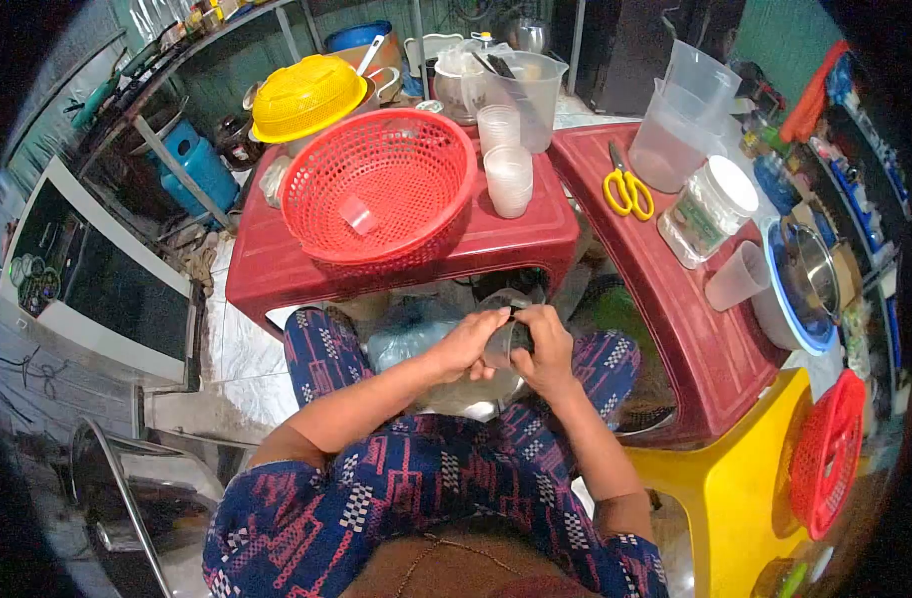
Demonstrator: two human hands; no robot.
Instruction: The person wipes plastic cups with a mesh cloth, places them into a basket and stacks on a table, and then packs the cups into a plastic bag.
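Observation:
In the head view both my hands are together above my lap, between my knees. My left hand [468,346] is wrapped round the side of a clear plastic cup [498,349]. My right hand [546,351] closes on the cup from the other side, its fingers bent near the rim. Something dark shows by the right fingers, too small to make out. Below the hands lies a pale bluish plastic bag [401,346], partly hidden by my left forearm.
Ahead, a red stool [516,244] bears a red basket [316,204] and stacked plastic cups [510,184]. A second red stool [700,384] at right holds yellow-handled scissors [627,191], a white-lidded jar [697,224], a measuring jug [670,135] and another cup [735,277]. A yellow stool [715,478] stands nearer.

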